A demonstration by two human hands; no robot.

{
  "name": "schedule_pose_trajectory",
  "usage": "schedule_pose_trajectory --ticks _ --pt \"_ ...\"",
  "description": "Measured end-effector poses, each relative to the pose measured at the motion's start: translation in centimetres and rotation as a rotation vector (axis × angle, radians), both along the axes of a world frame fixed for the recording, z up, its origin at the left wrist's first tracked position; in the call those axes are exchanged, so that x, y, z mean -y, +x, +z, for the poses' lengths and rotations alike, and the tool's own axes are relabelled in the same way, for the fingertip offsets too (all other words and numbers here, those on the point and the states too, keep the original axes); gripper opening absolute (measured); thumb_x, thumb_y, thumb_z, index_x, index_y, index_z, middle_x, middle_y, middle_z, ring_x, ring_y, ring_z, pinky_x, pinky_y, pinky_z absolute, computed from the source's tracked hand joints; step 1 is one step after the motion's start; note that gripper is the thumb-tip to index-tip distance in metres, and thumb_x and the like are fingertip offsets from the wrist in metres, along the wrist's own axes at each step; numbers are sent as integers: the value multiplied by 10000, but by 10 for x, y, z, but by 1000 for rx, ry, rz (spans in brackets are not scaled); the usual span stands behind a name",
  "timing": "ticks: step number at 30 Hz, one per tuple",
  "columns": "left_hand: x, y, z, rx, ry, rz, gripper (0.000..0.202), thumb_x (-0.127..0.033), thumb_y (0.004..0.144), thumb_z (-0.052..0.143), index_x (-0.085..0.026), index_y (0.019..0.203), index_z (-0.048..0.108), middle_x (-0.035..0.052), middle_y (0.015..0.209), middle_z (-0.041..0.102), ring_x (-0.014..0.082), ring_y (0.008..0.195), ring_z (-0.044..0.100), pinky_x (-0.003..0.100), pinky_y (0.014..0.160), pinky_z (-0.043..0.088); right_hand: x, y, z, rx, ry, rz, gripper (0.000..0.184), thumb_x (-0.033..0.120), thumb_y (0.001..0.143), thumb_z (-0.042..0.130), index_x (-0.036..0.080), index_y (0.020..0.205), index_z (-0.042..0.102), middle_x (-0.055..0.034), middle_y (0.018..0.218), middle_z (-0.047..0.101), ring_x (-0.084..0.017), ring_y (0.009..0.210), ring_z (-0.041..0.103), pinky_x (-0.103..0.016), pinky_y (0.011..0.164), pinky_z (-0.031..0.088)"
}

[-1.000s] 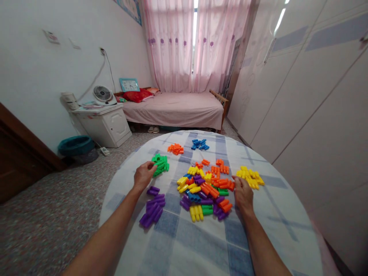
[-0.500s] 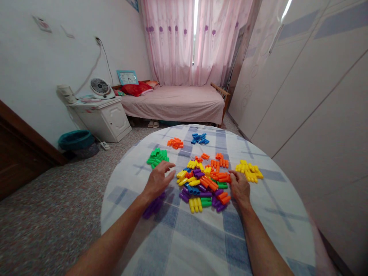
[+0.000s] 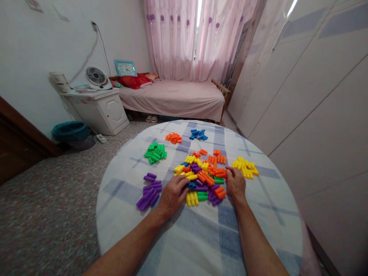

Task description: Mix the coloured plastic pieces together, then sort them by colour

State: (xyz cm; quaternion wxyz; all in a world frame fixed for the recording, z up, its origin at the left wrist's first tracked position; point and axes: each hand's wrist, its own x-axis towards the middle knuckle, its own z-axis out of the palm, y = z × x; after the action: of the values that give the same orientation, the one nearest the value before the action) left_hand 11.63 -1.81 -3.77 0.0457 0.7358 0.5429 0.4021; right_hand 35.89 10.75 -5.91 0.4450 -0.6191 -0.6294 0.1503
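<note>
A mixed pile of plastic tube-shaped building blocks [image 3: 205, 178] in orange, yellow, purple, blue and green lies mid-table. My left hand [image 3: 172, 193] is at the pile's left edge, fingers and thumb apart around a purple block, close to yellow and blue ones. Whether it grips any block is not plain. On the pile's right side, my right hand [image 3: 236, 184] has its thumb and index finger closed at the end of an orange block [image 3: 220, 173]. Purple blocks [image 3: 149, 193] lie left of my left hand, and yellow blocks [image 3: 245, 168] lie beyond my right.
Separate groups of green blocks [image 3: 155, 153], orange blocks [image 3: 173, 138] and blue blocks [image 3: 198, 134] lie toward the far side. A checked cloth covers the round table [image 3: 198, 237]. Behind it stand a bed [image 3: 175, 97], a white cabinet [image 3: 112, 115] and a bin [image 3: 70, 132].
My left hand has moved right and nearer to me, from beside the green blocks to the pile's left edge, uncovering the purple group. My right hand stays by the orange block. The view has shifted slightly.
</note>
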Motion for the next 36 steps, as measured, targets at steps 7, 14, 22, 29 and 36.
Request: schedule_pose_trajectory --ticks 7,14,22,29,36 --pt "15 26 9 -178 86 -99 227 -229 812 544 -219 1030 608 88 1157 573 248 1154 489 479 1050 345 0 0 0 8 1 -3 411 361 775 365 148 942 676 -96 926 642 -209 881 556 -340 842 406" --pt "10 45 0 -306 35 -61 233 -264 779 601 -206 1004 600 86 1159 573 266 1207 444 516 1101 243 -1 0 -2 24 9 -2 409 358 768 371 141 937 675 -97 918 638 -211 877 560 -336 843 407" --pt "5 45 -7 -328 129 -105 82 -207 823 551 -211 885 603 43 982 635 215 1150 493 506 1097 231 1 -1 -1 27 15 -3 412 362 774 364 146 933 676 -96 922 640 -212 882 552 -340 838 403" --pt "8 44 -2 -345 66 -60 148 -277 811 579 -216 945 596 53 969 632 232 1084 511 565 1096 178 1 -3 0 41 17 -21 408 339 776 349 150 927 678 -94 921 641 -210 877 547 -340 837 399" --pt "6 43 -5 -283 100 -123 125 -213 784 582 -212 905 611 50 985 653 221 1074 530 546 1092 211 -1 -5 -2 73 13 -43 390 305 777 348 150 914 679 -94 917 643 -206 876 541 -335 839 395"
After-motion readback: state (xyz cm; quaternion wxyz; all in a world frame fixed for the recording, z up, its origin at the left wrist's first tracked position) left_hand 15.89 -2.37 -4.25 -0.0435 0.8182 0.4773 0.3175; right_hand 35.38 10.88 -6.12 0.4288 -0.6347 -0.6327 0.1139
